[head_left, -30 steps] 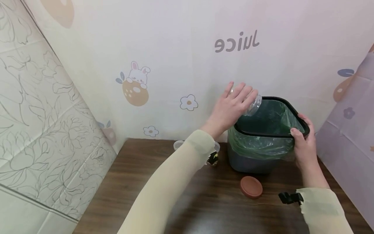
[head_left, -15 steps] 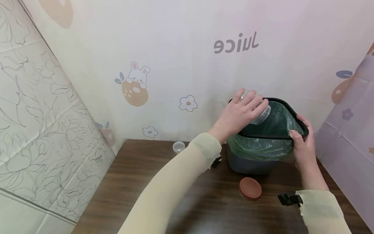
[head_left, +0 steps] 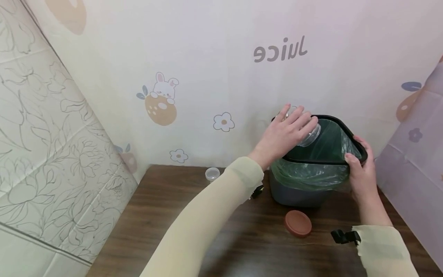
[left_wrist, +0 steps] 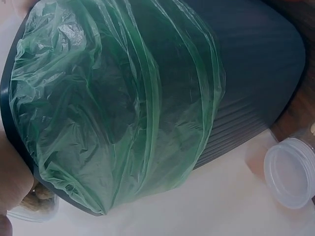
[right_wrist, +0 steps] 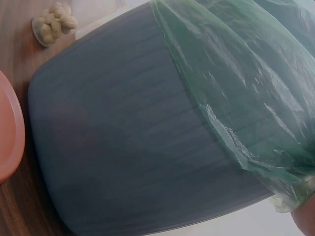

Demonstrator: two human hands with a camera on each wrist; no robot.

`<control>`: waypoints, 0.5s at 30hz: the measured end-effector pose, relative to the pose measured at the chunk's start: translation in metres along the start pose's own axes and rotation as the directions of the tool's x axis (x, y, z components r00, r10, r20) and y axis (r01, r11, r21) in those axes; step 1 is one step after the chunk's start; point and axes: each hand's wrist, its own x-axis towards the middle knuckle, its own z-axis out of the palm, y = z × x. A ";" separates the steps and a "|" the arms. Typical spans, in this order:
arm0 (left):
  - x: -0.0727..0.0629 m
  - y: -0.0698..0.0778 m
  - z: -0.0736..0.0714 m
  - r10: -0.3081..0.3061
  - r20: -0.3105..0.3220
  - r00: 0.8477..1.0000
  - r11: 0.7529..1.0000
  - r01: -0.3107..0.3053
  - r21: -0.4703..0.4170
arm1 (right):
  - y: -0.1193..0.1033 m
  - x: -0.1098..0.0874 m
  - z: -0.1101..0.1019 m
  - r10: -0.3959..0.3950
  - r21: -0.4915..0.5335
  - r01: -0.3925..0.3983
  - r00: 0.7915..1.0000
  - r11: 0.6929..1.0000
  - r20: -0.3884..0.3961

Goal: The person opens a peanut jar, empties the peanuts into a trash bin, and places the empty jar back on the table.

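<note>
My left hand (head_left: 283,134) grips a clear jar (head_left: 312,136), tilted on its side at the mouth of the bin. Brown nut-like pieces (left_wrist: 39,196) show through the jar's wall in the left wrist view, beside the bin's rim. The grey trash bin (head_left: 297,194) stands upright, with a green plastic liner (head_left: 308,175) folded over its black rim. At the bin's right corner, my right hand (head_left: 363,173) grips the rim, thumb on the near side. How much lies inside the bin is hidden.
A reddish-brown round lid (head_left: 298,223) lies in front of the bin on the wooden table (head_left: 166,215). A small clear container (head_left: 212,174) stands at the back, partly behind my left sleeve. Another jar holds pale nuts (right_wrist: 56,22). A patterned cloth wall rises behind.
My left hand has moved right and slightly down with the jar, bringing it over the bin's opening. During the last half second it has stayed nearly still. The right hand keeps its place.
</note>
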 end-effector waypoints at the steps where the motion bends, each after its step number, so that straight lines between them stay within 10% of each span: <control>1: 0.000 0.000 0.000 0.001 0.006 1.000 1.000 -0.001 0.000 | 0.000 0.000 0.000 0.000 0.000 0.000 1.000 1.000 0.003; 15: 0.003 0.000 -0.006 0.076 0.106 0.992 0.997 -0.078 0.015 | 0.001 -0.001 -0.001 -0.009 0.012 0.009 1.000 1.000 0.020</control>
